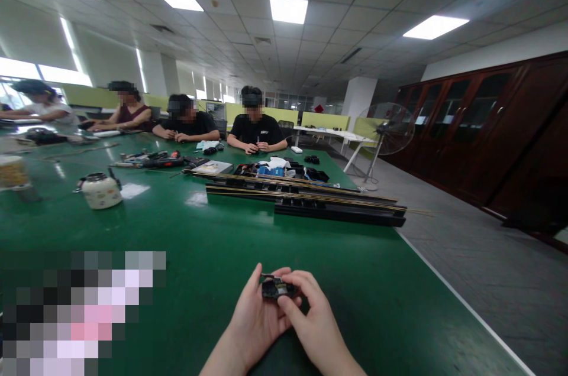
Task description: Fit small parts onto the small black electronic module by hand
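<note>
A small black plastic housing (pixel 269 289), its inside showing, is held between my two hands above the green table (pixel 213 258). Under and beside it, my left hand (pixel 255 320) cups it, thumb up along its left side. My right hand (pixel 313 311) grips its right end between thumb and fingers. A greyish part sits inside the housing near the right thumb, too small to name. A thin dark piece sticks up along the housing's upper edge.
Long black rails (pixel 341 210) with thin brass-coloured rods lie across the table ahead. Behind them are blue and black parts (pixel 271 170). A patterned pot (pixel 102 191) stands at left. Several people sit along the far side. A standing fan (pixel 384 127) is at right.
</note>
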Tool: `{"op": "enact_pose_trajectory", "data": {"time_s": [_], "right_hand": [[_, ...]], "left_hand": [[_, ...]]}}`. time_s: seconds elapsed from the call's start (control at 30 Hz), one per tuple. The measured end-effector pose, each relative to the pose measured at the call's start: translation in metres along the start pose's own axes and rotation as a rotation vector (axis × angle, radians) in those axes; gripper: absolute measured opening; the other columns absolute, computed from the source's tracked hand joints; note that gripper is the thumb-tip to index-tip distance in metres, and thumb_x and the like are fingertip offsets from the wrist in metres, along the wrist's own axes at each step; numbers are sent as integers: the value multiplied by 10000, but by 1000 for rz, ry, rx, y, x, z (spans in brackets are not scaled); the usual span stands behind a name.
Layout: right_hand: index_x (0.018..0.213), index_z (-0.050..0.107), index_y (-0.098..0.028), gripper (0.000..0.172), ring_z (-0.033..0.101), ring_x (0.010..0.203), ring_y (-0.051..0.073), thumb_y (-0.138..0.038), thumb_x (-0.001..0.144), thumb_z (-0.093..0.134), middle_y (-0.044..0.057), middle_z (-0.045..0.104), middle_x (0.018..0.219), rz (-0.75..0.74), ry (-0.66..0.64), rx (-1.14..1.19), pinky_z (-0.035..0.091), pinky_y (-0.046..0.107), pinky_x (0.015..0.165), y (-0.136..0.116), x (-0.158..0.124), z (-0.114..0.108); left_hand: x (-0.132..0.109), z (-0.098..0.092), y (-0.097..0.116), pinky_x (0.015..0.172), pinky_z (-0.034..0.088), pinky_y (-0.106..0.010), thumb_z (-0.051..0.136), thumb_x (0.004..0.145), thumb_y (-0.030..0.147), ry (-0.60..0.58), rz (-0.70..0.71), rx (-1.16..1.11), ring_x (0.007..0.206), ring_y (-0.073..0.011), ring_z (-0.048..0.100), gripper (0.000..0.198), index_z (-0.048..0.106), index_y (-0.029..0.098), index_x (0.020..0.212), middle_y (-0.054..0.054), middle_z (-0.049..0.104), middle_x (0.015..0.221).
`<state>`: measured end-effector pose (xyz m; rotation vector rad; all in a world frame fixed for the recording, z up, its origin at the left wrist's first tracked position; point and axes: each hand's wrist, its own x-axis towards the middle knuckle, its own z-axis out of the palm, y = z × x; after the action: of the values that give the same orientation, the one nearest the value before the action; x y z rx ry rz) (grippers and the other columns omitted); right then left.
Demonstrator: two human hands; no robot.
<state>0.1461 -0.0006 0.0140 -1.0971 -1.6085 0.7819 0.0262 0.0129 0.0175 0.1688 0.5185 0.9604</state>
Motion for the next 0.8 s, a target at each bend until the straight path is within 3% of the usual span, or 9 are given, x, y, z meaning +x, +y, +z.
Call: {"op": "enact_pose_trajectory", "data": {"time_s": [0.43,0.63,0.8], "right_hand": [[868,642,-250,182,519,1021,212,-139,752,557,46,610,1031,-18,20,14,399,374,914,-4,0,-1],[889,635,-251,173,542,979,200,-167,774,537,31,629,983,-21,19,5,413,339,888,-4,1,0],[900,639,-243,156,566,958,208,-234,787,531,35,648,958,55,106,-15,431,327,872,0,2,-3]], "left_hand": [[-1,6,-3,594,447,-288,402,831,400,25,28,-26,540,-150,598,336,588,140,726,-50,657,623],[3,5,-3,557,457,-255,418,827,361,107,81,-60,493,-125,573,330,543,139,618,-38,622,554],[4,3,-2,482,440,-227,409,816,389,91,74,22,468,-135,575,367,611,87,768,-77,648,585]]}}
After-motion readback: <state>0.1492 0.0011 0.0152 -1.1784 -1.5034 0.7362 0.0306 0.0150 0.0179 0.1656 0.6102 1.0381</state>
